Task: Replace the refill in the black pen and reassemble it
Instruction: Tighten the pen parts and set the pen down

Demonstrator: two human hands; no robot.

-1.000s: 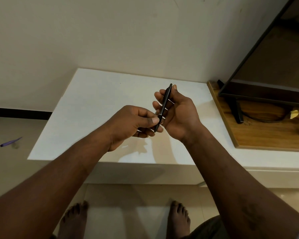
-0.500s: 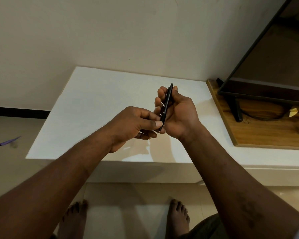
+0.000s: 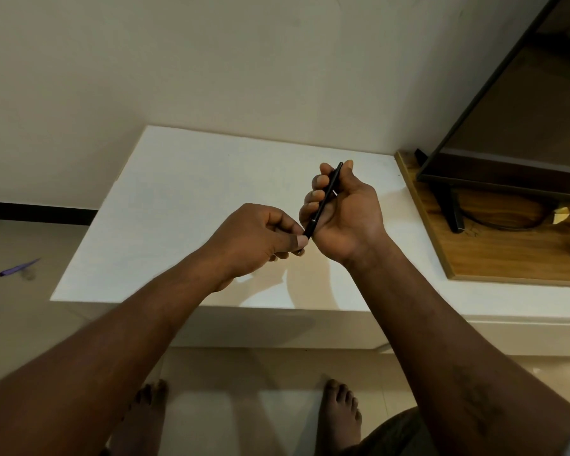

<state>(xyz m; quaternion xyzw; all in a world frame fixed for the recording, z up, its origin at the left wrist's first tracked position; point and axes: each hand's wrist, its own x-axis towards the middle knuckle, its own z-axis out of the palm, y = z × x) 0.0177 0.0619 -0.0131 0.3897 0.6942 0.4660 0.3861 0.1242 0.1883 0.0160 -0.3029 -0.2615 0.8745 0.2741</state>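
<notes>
Above the white table [image 3: 178, 199], the right hand [image 3: 346, 215] curls its fingers around the black pen [image 3: 324, 200]; the left hand [image 3: 257, 238] pinches its lower end.

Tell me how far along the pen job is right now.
Done: the black pen looks in one piece. In hand: the right hand grips its barrel, the left hand pinches its lower end. Left: probably tightening that end; the refill swap itself can't be seen.

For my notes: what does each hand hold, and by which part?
The right hand grips the black pen around its upper barrel; the left hand pinches its lower end.
</notes>
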